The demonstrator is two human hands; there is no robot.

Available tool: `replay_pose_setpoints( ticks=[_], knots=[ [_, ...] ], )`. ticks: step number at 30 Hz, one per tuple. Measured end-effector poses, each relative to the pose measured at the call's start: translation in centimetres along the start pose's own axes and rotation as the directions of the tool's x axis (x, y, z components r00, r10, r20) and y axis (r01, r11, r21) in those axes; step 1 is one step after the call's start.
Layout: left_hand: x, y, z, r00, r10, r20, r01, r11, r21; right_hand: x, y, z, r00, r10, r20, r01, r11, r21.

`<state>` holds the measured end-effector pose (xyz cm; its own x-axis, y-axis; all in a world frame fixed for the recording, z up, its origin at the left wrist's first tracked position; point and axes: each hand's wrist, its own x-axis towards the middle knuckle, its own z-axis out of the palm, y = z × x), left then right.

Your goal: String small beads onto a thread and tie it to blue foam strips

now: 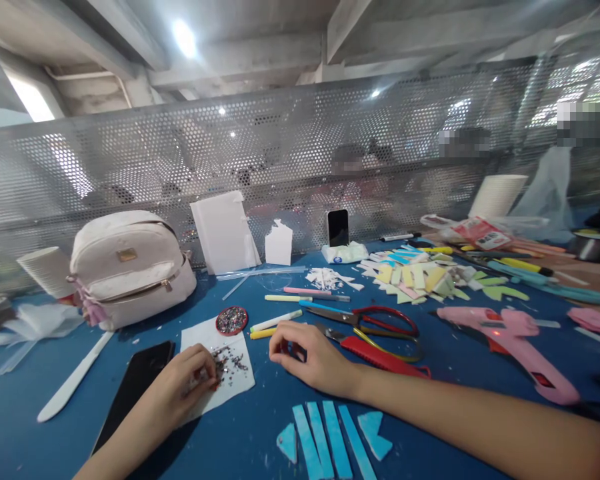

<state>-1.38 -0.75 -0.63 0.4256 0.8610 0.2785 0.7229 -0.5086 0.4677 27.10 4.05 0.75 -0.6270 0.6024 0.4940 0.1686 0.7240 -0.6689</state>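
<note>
My left hand (187, 380) rests on a white sheet (230, 383), its fingers pinched together over a scatter of small sequins (230, 361). What the fingertips hold is too small to make out. My right hand (307, 353) lies on the blue table (260, 440) just right of the sheet, fingers curled in a pinch on something tiny. A round red lid (231, 320) full of sequins sits above the sheet. Red-handled scissors (380, 320) lie just beyond my right hand.
A black phone (135, 387) lies left of my left hand, a white plastic knife (73, 380) beyond it. A white backpack (127, 267) stands back left. Light-blue foam strips (325, 437) lie near the front edge. A pink glue gun (510, 340) and coloured foam scraps (415, 277) lie right.
</note>
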Motion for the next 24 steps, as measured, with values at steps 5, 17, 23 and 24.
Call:
replay_pose_setpoints(
  ticks=[5,17,23,24],
  knots=[
    [0.0,1.3,-0.7,0.993,-0.120,0.006,0.120,0.989,-0.088,0.0,0.0,0.0,1.000,-0.005,-0.001,0.005,1.000,-0.006],
    [1.9,4.6,1.5,0.965,-0.205,-0.165,0.152,0.945,-0.289,-0.1,0.0,0.0,0.998,0.005,-0.065,-0.003,1.000,0.031],
    [3.0,5.5,3.3,0.941,-0.203,-0.271,0.099,0.931,-0.353,-0.2,-0.2,-0.2,0.993,-0.030,-0.111,0.032,0.999,0.018],
    [2.9,5.5,3.6,0.935,-0.207,-0.287,0.093,0.926,-0.365,-0.2,-0.2,-0.2,0.993,-0.039,-0.114,0.041,0.999,0.020]
  ],
)
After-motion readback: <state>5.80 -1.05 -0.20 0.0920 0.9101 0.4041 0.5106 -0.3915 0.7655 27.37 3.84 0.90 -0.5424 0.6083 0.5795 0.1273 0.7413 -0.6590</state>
